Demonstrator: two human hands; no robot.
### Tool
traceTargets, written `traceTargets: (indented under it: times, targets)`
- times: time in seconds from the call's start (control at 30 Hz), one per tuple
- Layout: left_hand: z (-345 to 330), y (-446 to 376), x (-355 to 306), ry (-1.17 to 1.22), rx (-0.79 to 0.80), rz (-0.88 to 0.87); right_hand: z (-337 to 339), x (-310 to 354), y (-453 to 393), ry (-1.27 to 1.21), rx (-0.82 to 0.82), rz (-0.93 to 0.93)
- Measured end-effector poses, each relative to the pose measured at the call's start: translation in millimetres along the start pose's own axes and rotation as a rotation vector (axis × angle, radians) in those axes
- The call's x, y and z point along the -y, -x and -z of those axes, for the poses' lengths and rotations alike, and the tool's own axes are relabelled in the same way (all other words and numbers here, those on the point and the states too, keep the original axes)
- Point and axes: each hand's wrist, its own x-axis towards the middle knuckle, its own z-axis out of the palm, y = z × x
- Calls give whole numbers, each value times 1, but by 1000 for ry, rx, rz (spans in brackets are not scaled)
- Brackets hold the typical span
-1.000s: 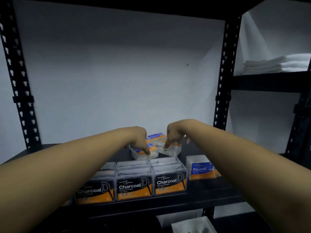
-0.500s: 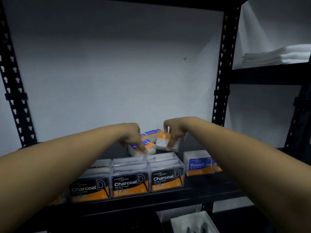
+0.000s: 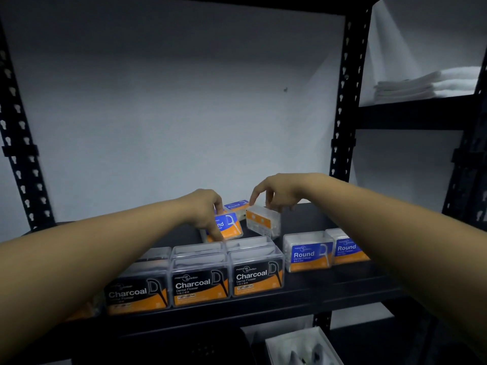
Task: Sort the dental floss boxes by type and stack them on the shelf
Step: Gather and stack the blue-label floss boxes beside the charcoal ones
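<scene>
Dental floss boxes lie sorted only in part on the black shelf (image 3: 342, 285): a row of Charcoal boxes (image 3: 200, 285) stands along the front edge, two upright Round boxes (image 3: 307, 252) sit just to their right, and the loose ones remain near the back. Our right hand (image 3: 279, 193) pinches a clear box (image 3: 262, 222) from above with curled fingertips, and it hangs tilted, with its orange back label toward us. Our left hand (image 3: 207, 209) has its fingers curled down over a leaning Round box (image 3: 228, 227), one fingertip reaching the shelf at its front; another Round box (image 3: 237, 205) lies flat behind it. We judge these cases to be light, rigid and smooth-walled, so a pinch at one top edge may let a box swing or slip. A steadier grip would take the two short side walls between thumb and fingers, clear of the lid seam, which could pop open under squeeze. Being hard and flat-topped, they should stack squarely, though the slick plastic may slide if set down crooked.
</scene>
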Motion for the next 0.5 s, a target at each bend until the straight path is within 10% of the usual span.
traceTargets:
  times: [0.5]
  targets:
    - [0, 1, 4, -7, -15, -103, -12, 1, -4, 334, -50, 110]
